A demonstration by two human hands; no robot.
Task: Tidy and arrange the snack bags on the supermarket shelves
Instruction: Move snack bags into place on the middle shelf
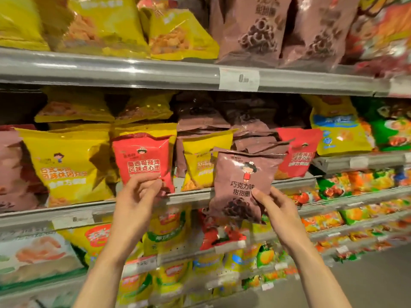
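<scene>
Holding a red bag [142, 158] in left hand [135, 196] fingers and a brown bag [242, 185] in right hand [278, 210] fingers, mid-frame, probably to sort by colour.

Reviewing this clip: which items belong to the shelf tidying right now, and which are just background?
In play:
- left hand gripping the red snack bag
- right hand gripping the brown snack bag
- middle shelf, with its mixed yellow bags

Background:
- price tag on the upper shelf rail
- green bags at far right
- lower shelves
</scene>
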